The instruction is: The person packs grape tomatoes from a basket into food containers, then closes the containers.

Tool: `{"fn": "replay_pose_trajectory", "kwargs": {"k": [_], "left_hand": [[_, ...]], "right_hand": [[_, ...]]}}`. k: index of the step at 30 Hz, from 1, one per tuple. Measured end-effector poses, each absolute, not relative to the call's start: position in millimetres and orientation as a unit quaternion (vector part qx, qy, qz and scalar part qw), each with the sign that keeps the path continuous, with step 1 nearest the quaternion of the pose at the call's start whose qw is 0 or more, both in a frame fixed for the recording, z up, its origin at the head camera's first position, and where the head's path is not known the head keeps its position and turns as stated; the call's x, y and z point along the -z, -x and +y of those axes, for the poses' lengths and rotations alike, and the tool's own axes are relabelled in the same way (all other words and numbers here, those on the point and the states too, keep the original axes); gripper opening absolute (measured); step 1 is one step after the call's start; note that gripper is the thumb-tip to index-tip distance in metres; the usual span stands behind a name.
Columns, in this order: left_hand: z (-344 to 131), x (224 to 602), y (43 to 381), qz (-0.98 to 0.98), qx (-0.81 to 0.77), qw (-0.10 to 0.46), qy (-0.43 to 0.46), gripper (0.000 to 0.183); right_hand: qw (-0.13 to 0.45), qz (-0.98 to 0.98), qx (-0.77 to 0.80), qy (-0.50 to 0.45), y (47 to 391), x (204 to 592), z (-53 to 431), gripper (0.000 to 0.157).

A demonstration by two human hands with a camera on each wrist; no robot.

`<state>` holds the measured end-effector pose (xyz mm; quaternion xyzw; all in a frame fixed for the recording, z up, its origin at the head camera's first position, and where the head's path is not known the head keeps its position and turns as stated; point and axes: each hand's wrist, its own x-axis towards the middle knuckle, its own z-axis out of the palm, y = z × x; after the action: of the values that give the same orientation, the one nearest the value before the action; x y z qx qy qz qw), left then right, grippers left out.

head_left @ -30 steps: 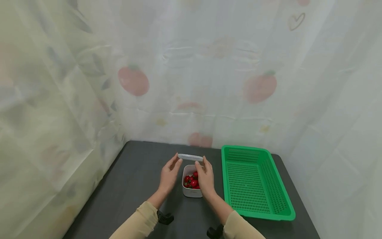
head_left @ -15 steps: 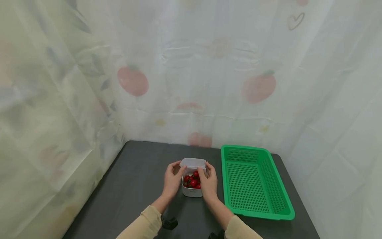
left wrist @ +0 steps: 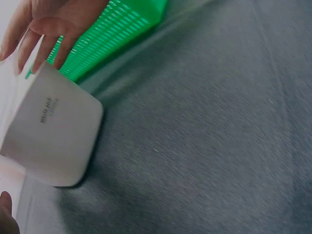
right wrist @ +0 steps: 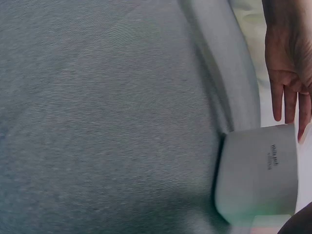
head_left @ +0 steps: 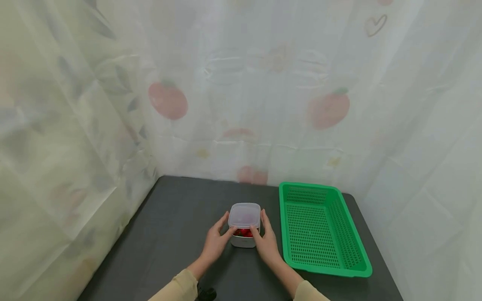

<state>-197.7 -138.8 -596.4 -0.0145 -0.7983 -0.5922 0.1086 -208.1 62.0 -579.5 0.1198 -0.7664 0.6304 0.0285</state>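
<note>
A white square food container (head_left: 242, 242) with printed lettering stands on the dark table. Small red fruits (head_left: 244, 233) show at its near side, under a translucent lid (head_left: 244, 215) that covers the rest of the opening. My left hand (head_left: 214, 243) holds the lid's left edge between thumb and fingers. On the opposite edge, my right hand (head_left: 269, 246) holds it likewise, thumb at the near corner. In the left wrist view the right hand's fingers (left wrist: 44, 48) extend beside the container's rim. Whether the lid touches the rim all round cannot be told.
To the right lies a green perforated plastic basket (head_left: 312, 234). The dark table (head_left: 180, 217) ends against a pale curtain (head_left: 241, 104) printed with fruit, at the back and both sides.
The lid has come down from above the container's far side, tilting from edge-on to nearly flat over the opening. Both hands have lowered with it and moved nearer. The basket is unmoved.
</note>
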Motion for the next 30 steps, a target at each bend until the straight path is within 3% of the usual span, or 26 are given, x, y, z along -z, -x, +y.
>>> {"fn": "replay_pose_trajectory", "kwargs": {"k": [14, 26, 30], "left_hand": [[-138.8, 615.4, 192.4, -0.825, 0.550, 0.129, 0.012, 0.077], [-138.3, 620.2, 186.4, -0.845, 0.511, 0.156, 0.024, 0.068], [-140.7, 619.8, 189.5, -0.838, 0.524, 0.140, 0.057, 0.063]], "right_hand": [[-0.012, -0.801, -0.585, -0.127, 208.3, 611.2, 69.6, 0.080], [-0.019, -0.799, -0.589, -0.118, 204.1, 617.3, 71.6, 0.078], [-0.017, -0.798, -0.590, -0.118, 206.1, 616.0, 69.9, 0.077]]}}
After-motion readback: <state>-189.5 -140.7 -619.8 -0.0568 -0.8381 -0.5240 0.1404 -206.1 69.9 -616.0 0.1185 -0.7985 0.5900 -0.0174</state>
